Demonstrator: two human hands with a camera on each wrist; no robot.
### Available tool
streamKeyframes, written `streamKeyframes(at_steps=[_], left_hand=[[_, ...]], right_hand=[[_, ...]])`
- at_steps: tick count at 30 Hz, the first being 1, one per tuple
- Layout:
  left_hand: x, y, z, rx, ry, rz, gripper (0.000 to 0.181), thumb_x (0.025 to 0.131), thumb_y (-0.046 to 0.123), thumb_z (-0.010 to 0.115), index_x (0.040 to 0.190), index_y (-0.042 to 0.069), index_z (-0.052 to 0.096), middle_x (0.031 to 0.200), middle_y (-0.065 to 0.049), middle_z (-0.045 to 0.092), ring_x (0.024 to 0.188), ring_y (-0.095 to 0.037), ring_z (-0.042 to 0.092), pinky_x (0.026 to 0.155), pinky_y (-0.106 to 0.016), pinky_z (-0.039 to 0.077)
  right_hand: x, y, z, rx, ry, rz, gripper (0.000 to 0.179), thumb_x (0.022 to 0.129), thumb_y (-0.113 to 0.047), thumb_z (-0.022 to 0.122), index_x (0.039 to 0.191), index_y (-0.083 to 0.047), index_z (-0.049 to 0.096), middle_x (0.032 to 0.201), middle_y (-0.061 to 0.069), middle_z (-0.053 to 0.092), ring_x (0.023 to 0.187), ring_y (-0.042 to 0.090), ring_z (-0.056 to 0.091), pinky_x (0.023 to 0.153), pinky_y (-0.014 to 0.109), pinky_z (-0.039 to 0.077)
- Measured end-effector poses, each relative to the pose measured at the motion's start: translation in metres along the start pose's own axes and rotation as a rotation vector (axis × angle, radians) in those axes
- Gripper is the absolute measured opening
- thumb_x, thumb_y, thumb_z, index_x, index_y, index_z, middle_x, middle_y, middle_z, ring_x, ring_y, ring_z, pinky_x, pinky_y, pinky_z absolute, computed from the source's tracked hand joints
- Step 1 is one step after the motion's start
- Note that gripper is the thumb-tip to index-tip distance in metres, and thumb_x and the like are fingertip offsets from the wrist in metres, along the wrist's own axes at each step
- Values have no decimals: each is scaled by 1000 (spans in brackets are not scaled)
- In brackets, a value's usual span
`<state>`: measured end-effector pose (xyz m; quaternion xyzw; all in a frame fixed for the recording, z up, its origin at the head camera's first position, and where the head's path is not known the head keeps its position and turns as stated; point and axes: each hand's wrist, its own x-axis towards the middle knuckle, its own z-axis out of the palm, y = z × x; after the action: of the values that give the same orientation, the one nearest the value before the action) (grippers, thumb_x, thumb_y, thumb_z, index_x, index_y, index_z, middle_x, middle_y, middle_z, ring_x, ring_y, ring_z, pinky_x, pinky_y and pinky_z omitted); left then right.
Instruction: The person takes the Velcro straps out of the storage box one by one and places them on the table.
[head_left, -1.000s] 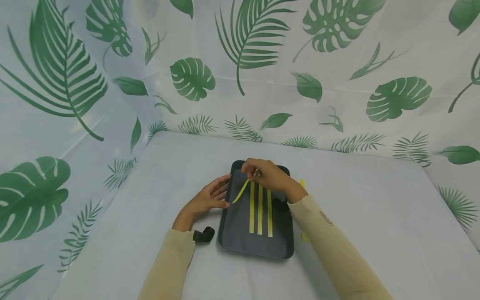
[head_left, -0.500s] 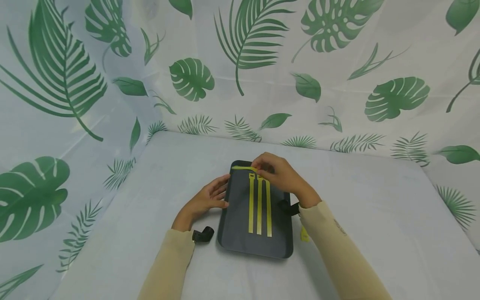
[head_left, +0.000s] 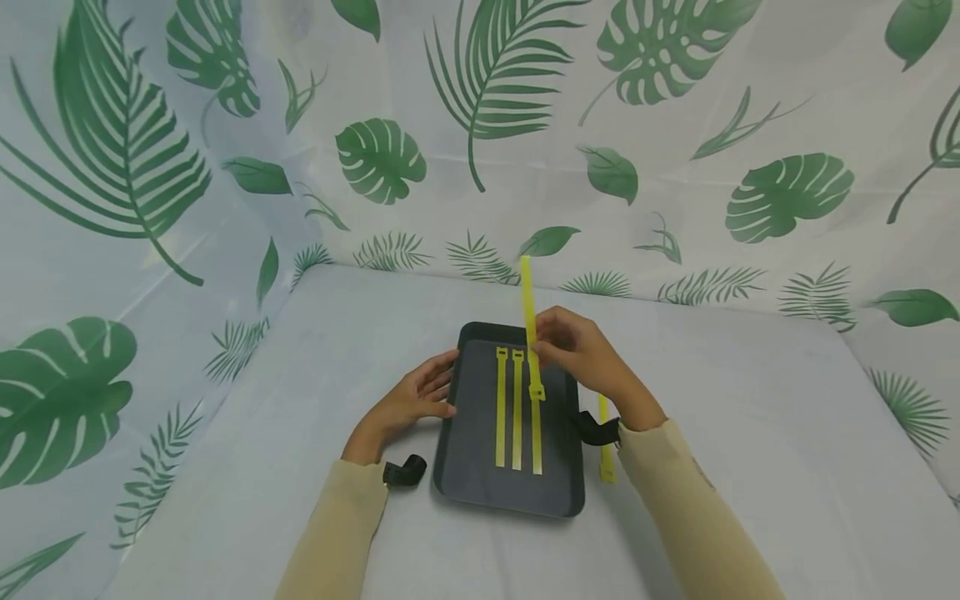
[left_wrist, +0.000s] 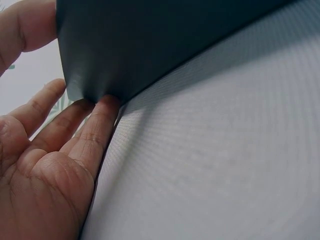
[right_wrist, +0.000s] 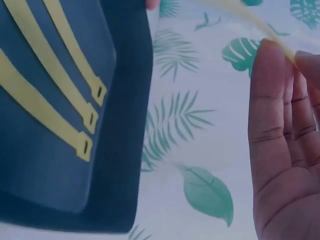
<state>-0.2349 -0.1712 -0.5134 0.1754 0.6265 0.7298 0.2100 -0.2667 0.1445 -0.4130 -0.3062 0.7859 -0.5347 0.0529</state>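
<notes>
The table point(head_left: 360, 333) is supporting the tray point(head_left: 476, 467), likely rigid, light and best gripped by its rim. At the tray's ten o'clock, the left hand point(head_left: 414, 402) is resting against the wall, fingers spread loosely. At one o'clock, the right hand point(head_left: 577, 346) is pinching a strap point(head_left: 528, 300) above the tray, slotted end pointing toward six. Three flat straps point(head_left: 517, 425) are lying inside, slots toward twelve; a spare strap point(head_left: 607, 458) is lying outside, near three. Straps are probably behaving as light, pliable and tough; mid-length is suiting a pinch.

left hand point(head_left: 411, 406) with fingers point(left_wrist: 96, 134) extended, right hand point(head_left: 583, 346) pinching, both forearms point(head_left: 693, 517) angled inward
</notes>
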Motion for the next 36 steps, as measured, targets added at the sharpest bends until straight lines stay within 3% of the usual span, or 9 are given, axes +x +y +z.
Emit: streamKeyframes(at_steps=[13, 22, 36], left_hand=[[2, 1, 1, 17, 10, -22, 101, 90, -7, 79, 172, 2, 21, 178, -20, 22, 164, -38, 23, 130, -42, 32], [1, 2, 4, 19, 18, -33, 99, 90, -11, 76, 172, 2, 22, 178, -20, 22, 164, -37, 24, 127, -35, 36], [0, 1, 5, 26, 14, -31, 101, 90, -7, 77, 172, 1, 19, 178, -22, 19, 164, -40, 21, 128, -36, 35]], right_hand=[[-34, 11, -9, 174, 44, 182, 28, 108, 0, 60, 132, 13, 54, 102, 10, 66, 86, 16, 71, 77, 35, 68], [-65, 14, -21, 187, 84, 268, 41, 108, 0, 58, 143, 15, 44, 97, 10, 66, 85, 15, 69, 75, 35, 68], [-113, 30, -41, 235, 136, 307, 44, 107, 2, 58, 145, 15, 39, 95, 5, 67, 83, 16, 69, 73, 33, 68]])
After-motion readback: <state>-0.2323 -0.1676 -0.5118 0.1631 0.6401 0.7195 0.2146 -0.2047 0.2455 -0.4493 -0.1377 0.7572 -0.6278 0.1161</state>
